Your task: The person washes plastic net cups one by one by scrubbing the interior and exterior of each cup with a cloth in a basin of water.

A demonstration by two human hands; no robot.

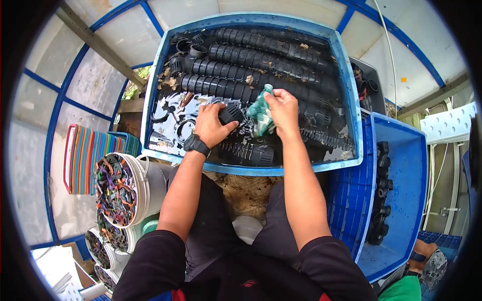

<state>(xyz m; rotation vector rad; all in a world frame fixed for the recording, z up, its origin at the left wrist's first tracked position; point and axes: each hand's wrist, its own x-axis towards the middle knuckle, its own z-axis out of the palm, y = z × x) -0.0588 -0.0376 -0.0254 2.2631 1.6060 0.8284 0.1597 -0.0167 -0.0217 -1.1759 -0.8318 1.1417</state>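
My left hand (212, 123), with a dark watch on the wrist, grips a black slotted plastic cup (231, 114) at the water's surface. In my right hand (282, 111) is a wet green-and-white cloth (260, 114), pinched at its top and hanging down just right of the cup. Both hands are over a blue tub (251, 171) of dark water. Long rows of nested black cups (221, 86) lie in the water beyond my hands. Nearer me, another black cup (262, 155) floats on its side, partly submerged.
Left of me stand white buckets (156, 183) filled with colourful scraps, beside a stack of coloured trays (90, 159). At right, a blue crate (401, 175) holds several black parts (381, 200). Another person's arm (424, 248) and green clothing show at lower right. Brown leaves float in the tub.
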